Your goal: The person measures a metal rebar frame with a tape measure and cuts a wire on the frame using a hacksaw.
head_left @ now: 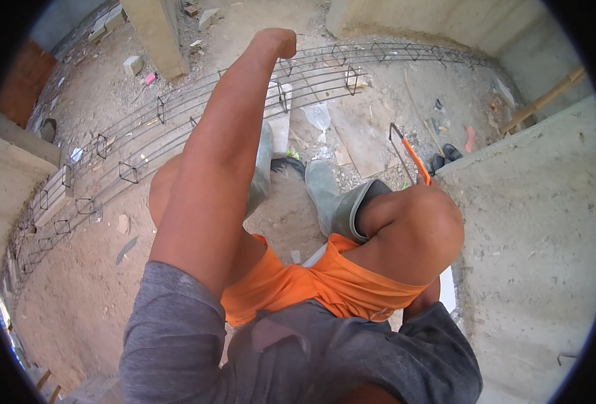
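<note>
My left arm reaches forward. My left hand (281, 42) is closed at the far bars of a rebar cage (318, 79) and appears to grip one, though most of the fingers are turned from view. The cage is made of long thin steel bars tied with square stirrups, lying across the ground in front of me. At my right knee, an orange-framed hacksaw (415, 160) points up and forward, its blade on the left side. My right hand (432, 181) is closed on its handle end, mostly hidden behind the knee.
I squat in green rubber boots (323, 195) on dusty ground. A low concrete wall (527, 222) runs close on my right, with a bamboo pole (543, 101) leaning over it. A concrete column (155, 37) stands far left. A plastic bag (317, 116) and dark shoes (448, 155) lie ahead.
</note>
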The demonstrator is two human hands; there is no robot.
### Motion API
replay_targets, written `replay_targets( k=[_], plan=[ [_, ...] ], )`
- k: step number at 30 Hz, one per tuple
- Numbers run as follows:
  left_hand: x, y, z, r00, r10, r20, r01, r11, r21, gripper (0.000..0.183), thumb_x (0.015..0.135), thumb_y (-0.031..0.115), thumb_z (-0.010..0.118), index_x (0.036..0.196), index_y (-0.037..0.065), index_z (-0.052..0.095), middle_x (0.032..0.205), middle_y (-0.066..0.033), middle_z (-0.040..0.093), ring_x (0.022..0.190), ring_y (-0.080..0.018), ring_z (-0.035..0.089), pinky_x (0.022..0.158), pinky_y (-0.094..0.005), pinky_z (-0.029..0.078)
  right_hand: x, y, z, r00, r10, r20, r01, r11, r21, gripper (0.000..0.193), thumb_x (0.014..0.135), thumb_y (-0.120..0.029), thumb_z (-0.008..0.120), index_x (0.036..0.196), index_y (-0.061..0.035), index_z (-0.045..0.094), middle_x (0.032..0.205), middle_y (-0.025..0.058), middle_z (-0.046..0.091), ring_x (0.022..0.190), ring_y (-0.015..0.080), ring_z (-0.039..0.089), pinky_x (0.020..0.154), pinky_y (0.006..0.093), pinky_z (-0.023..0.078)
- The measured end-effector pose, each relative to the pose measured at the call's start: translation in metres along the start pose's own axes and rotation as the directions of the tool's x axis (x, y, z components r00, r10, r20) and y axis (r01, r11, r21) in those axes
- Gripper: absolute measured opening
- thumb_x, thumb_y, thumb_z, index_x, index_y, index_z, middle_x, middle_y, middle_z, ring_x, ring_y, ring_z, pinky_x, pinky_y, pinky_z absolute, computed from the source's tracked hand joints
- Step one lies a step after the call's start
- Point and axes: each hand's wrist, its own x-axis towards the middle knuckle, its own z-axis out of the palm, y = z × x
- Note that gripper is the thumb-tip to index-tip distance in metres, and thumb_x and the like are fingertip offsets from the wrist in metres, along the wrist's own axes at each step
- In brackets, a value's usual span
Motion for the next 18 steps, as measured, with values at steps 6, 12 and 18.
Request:
replay_targets(
  k=[6,12,18],
  plan=[
    [0.046,-0.013,0.058,0.994,-0.069,-0.084,0.057,0.989,-0.137,0.032,0.085,0.01,0.057,0.112,0.004,0.071,0.119,-0.0178,0.069,0.112,-0.0345,0.066,0.09,-0.0449,0.054,0.066,-0.035,0.025,0.992,-0.12,0.042,0.117,0.991,0.067,0.029,0.099,-0.031,0.063,0.094,-0.0028,0.063,0.074,0.004,0.062,0.066,0.0106,0.058,0.062,0.0251,0.046],
    [0.099,0.005,0.111,0.993,-0.091,-0.075,0.072,0.973,-0.219,0.034,0.091,0.021,0.056,0.119,0.006,0.068,0.126,-0.0175,0.066,0.117,-0.0342,0.063,0.098,-0.0451,0.051,0.131,-0.058,0.063,0.934,-0.324,0.153,0.319,0.946,0.059,0.03,0.101,-0.031,0.061,0.094,-0.002,0.063,0.067,0.0032,0.058,0.055,0.0087,0.052,0.051,0.025,0.039],
    [0.14,0.021,0.172,0.957,-0.191,-0.217,0.11,0.935,-0.337,0.039,0.097,0.037,0.049,0.11,0.007,0.07,0.117,-0.0185,0.069,0.108,-0.0347,0.067,0.097,-0.0552,0.047,0.164,-0.051,0.141,0.88,-0.337,0.334,0.409,0.895,-0.175,0.027,0.099,-0.026,0.063,0.09,0.0001,0.064,0.068,0.0066,0.06,0.058,0.0127,0.056,0.054,0.0297,0.042]
  ],
)
